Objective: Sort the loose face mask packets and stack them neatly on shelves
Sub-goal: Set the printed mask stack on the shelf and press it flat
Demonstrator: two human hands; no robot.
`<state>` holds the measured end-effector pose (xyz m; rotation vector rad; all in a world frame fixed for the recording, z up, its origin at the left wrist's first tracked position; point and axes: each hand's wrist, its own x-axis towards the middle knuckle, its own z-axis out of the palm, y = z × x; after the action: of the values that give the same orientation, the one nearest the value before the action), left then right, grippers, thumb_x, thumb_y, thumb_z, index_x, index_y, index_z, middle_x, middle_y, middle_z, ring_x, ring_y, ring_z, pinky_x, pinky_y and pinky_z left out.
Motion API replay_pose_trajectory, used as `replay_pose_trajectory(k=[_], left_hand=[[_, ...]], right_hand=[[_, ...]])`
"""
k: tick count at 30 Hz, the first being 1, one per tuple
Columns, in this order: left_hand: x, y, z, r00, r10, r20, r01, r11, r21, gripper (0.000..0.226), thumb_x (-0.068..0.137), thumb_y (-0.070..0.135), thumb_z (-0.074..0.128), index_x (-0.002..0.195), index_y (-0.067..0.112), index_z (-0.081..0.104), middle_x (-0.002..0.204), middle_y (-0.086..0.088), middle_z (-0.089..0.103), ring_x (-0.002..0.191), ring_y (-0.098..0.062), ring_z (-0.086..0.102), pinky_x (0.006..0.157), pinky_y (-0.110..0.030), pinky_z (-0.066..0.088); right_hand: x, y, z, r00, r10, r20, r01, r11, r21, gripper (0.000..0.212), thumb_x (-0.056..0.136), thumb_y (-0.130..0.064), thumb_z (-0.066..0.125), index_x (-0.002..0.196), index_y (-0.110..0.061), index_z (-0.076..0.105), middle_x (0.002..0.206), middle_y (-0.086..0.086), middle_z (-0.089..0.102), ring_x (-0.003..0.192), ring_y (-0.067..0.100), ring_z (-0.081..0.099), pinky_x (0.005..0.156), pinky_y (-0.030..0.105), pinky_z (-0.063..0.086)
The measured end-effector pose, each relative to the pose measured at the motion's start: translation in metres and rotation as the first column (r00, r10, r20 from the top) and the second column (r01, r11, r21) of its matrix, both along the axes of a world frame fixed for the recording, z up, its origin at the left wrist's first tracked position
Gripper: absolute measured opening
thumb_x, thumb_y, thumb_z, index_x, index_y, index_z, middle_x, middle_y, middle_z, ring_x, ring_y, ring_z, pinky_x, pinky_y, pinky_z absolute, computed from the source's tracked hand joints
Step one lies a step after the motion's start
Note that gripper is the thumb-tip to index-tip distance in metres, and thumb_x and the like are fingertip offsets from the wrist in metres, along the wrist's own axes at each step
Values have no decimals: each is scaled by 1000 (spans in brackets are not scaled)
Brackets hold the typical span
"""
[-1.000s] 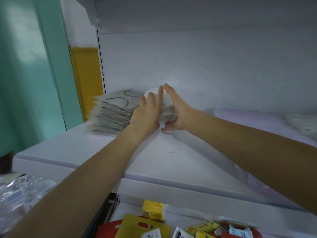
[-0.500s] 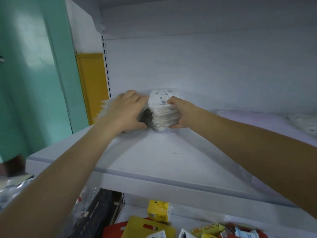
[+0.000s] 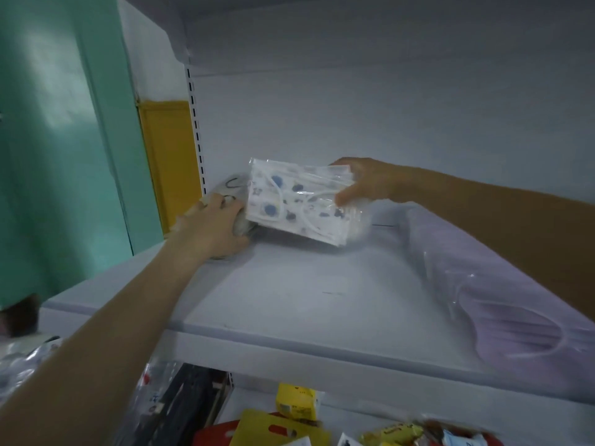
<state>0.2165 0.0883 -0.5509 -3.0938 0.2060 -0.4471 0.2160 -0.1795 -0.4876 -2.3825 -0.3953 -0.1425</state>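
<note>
My right hand (image 3: 367,185) grips a bundle of clear packets of white masks with blue prints (image 3: 296,204), tilted and lifted just above the white shelf (image 3: 289,304). At the back left corner of the shelf my left hand (image 3: 212,230) lies over a stack of grey-white mask packets (image 3: 230,188), its fingers curled round the stack's front edge. Most of that stack is hidden behind the hand and the lifted bundle. Clear packets of lilac masks (image 3: 502,297) lie on the right side of the shelf.
The shelf's back panel and a slotted upright (image 3: 195,130) close off the rear. A teal wall (image 3: 58,140) and a yellow panel (image 3: 170,156) stand to the left. Below the shelf lie yellow and red packaged goods (image 3: 289,413) and clear bags at far left (image 3: 22,365).
My right hand has lifted the printed bundle and tipped it so its face shows. My left hand stayed on the corner stack. The view has moved closer and to the left.
</note>
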Motion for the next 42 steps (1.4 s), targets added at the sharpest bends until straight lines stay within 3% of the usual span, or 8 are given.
replay_pose_trajectory(k=[4,8,13,17,23,29,37,42], left_hand=[[0,-10,8,999,44,-18,-43,998,42,78,80,62,56,143,27,28,151,-5,23,139,-33,18,106,-63,24],[0,-10,15,997,47,-61,-47,999,6,78,79,59,60,143,26,29,151,-7,23,138,-34,23,105,-60,30],[0,-5,18,996,62,-64,-53,990,134,93,68,68,66,143,27,28,154,-5,18,142,-33,16,108,-64,13],[1,-2,27,988,61,-142,-46,994,104,112,61,70,70,149,31,12,159,-3,5,145,-31,6,110,-64,5],[-6,-11,38,989,39,-146,-27,996,87,121,58,71,70,151,32,4,160,-3,2,146,-29,2,111,-62,3],[-4,-54,45,943,-331,29,331,943,0,131,59,57,80,151,26,-8,160,-3,-2,147,-21,3,117,-43,11],[47,-95,60,972,-160,-171,210,919,332,152,46,64,83,144,26,-27,158,-5,-16,147,-26,-5,117,-45,2],[67,-120,68,945,-145,-293,237,921,309,148,46,58,86,148,30,-17,159,1,5,146,-22,9,116,-48,17]], right_hand=[[4,-17,-10,991,17,133,42,902,-431,62,80,-8,68,135,-18,41,130,7,41,111,20,45,80,17,33],[8,-18,-18,997,2,83,33,908,-418,71,78,-17,70,139,-22,32,132,6,31,116,23,43,88,23,34],[11,-6,-20,997,-36,63,59,910,-410,92,65,-48,80,138,-24,29,129,-2,27,108,15,40,89,26,34],[14,-2,-34,981,-58,185,121,929,-350,87,65,-41,82,134,-21,34,134,6,29,114,23,43,101,34,39],[12,-4,-40,973,-68,220,139,935,-326,83,65,-39,81,132,-21,35,134,5,29,117,26,39,99,37,40],[6,-6,-44,959,-71,275,161,933,-321,77,68,-34,78,131,-21,36,132,5,32,117,28,39,99,40,40],[4,-16,-50,949,9,316,106,932,-347,75,71,-29,76,132,-17,35,135,8,32,121,30,37,102,38,36],[11,-34,-49,953,-6,302,124,919,-374,74,75,-30,74,135,-16,33,136,7,31,121,30,37,100,41,39]])
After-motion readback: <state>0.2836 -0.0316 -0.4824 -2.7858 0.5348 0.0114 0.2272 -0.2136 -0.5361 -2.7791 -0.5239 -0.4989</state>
